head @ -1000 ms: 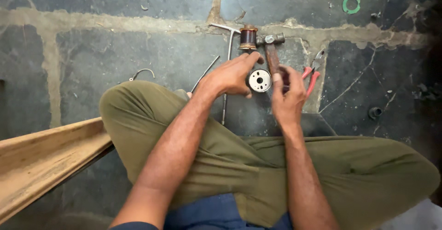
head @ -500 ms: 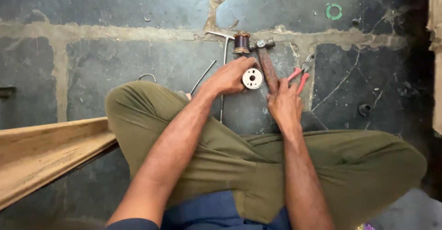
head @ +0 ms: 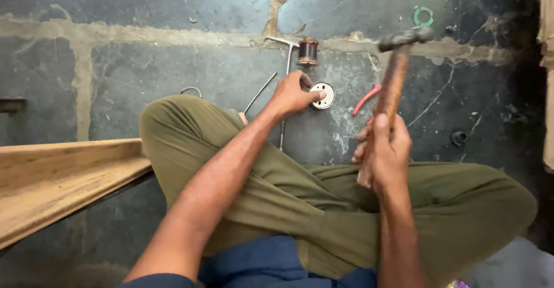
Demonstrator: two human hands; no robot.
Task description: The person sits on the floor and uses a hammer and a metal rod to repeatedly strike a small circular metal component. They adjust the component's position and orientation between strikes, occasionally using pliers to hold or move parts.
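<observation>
Hammer gripped in right hand, fist closed round lower part of wooden handle; dark metal head up near top of view, tilted a little right, long axis running nearly straight away from body. Raised above floor, apart from anything on it. Disc on floor ahead and to left of hammer head: round, pale metal, flat face with small holes and a central opening, lying at left hand's fingertips. Left hand curled, thumb and fingers touching disc's near edge, pinning it flat; clearly nearer hand to disc, right hand well back beside knee. Beyond disc, small spool of dark reddish wire standing upright on pale mortar seam. Thin T-shaped metal rod lying alongside, long axis toward body, partly under left hand. Red-handled pliers between disc and hammer handle, mostly hidden. Green ring farther off near top right. Rough grey stone slabs, cracked joints. Wooden plank at left, smooth, pale, beside crossed legs in olive trousers.
</observation>
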